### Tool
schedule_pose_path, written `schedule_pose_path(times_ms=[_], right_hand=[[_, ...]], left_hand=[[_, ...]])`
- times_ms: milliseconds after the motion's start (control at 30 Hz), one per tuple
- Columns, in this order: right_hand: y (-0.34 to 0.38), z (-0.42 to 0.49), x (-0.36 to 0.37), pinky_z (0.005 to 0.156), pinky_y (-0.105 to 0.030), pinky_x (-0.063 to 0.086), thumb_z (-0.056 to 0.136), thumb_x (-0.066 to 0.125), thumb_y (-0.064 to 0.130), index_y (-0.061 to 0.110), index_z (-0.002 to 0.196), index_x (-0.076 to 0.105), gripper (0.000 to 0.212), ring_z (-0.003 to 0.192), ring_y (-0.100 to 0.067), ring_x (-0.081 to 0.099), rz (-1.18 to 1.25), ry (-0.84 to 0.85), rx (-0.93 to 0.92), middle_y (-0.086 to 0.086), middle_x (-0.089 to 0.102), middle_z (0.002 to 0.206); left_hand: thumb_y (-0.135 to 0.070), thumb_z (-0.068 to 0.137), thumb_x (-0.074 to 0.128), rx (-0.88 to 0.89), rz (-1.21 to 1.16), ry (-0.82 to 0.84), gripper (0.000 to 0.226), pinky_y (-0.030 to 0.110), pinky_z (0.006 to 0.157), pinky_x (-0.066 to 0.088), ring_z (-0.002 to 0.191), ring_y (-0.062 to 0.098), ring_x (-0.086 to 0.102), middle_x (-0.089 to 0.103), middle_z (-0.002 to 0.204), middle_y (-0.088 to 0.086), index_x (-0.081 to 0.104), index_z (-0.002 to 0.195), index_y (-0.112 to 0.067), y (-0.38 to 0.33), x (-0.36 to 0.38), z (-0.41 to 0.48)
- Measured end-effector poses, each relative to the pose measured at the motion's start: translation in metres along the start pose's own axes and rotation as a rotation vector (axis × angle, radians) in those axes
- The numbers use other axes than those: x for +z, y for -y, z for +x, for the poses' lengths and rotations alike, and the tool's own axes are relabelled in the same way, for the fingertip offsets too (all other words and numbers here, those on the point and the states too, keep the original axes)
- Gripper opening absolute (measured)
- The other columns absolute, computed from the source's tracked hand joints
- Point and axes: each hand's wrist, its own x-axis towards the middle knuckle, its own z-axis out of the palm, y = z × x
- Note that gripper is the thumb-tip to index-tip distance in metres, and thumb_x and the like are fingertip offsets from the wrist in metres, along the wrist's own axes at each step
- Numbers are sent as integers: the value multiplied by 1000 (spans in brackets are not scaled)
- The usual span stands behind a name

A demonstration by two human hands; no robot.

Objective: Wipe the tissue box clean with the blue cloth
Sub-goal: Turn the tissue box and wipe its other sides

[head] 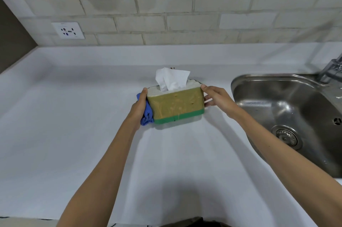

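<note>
The tissue box (177,104) stands on the white counter (74,125). It is olive-yellow with a green band along its base, and a white tissue (171,78) sticks up from its top. My left hand (139,107) presses a bunched blue cloth (147,113) against the box's left end. The cloth shows between my palm and the box and hangs below my hand. My right hand (215,97) grips the box's right end, thumb at the top corner and fingers behind.
A steel sink (288,115) with a drain is set into the counter just right of the box, with a tap (331,71) at its far right. A tiled wall with a power socket (68,30) runs behind the counter.
</note>
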Motion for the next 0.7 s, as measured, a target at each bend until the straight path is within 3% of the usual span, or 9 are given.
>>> schedule_pose_path(times_ms=[100,167,200,300,367,467,533,633,700], right_hand=[[6,4,-3,76,-34,58,89,52,49,7,109,65,48,87,-25,64,16,-20,21,-9,65,100],[8,7,-4,77,-38,58,88,53,50,5,109,63,51,89,-26,66,17,-40,42,-8,66,104],[9,7,-4,79,-39,57,86,54,51,4,108,62,52,87,-28,67,18,-52,57,-8,67,102],[12,9,-4,74,-33,54,87,53,47,12,104,59,39,73,-29,68,21,-79,66,-10,68,87],[11,9,-6,75,-31,51,93,44,28,16,108,57,23,69,-27,65,45,-57,38,-10,66,78],[7,7,-11,89,-33,49,87,36,2,21,128,50,47,84,-29,65,38,51,-11,-14,67,83],[3,3,-15,84,-25,47,83,43,-5,29,138,39,64,91,-20,65,-103,131,-55,-7,67,92],[-2,3,-17,82,-21,44,75,62,-2,36,147,16,93,104,-16,60,-342,227,-94,1,58,104],[-5,4,-17,88,-22,39,67,76,9,37,147,10,107,111,-14,53,-452,223,-125,-1,48,115]], left_hand=[[-73,85,29,-48,56,126,74,37,74,58,70,27,67,69,76,18,67,102,-13,-19,-5,2],[-72,85,31,-113,84,159,69,25,52,54,43,20,63,65,50,10,64,74,-12,-30,-7,5],[-72,84,33,-138,100,156,68,23,47,52,37,19,61,63,44,7,61,68,-12,-34,-7,7],[-69,83,39,-169,164,140,64,22,46,51,36,17,61,63,43,5,59,63,-12,-44,-9,14],[-68,82,43,-190,187,145,63,21,42,52,36,17,61,63,43,6,59,62,-11,-50,-11,20],[-68,80,46,-208,213,141,61,20,44,53,39,18,61,63,43,5,58,62,-11,-56,-12,27],[-69,79,46,-212,218,141,61,22,50,53,46,19,62,64,45,5,59,63,-11,-57,-11,29],[-72,82,41,-207,210,140,66,20,45,52,40,16,63,65,44,4,60,65,-11,-59,-9,32],[-70,85,36,-191,201,122,67,19,40,51,35,15,62,64,41,4,59,65,-11,-60,-8,33]])
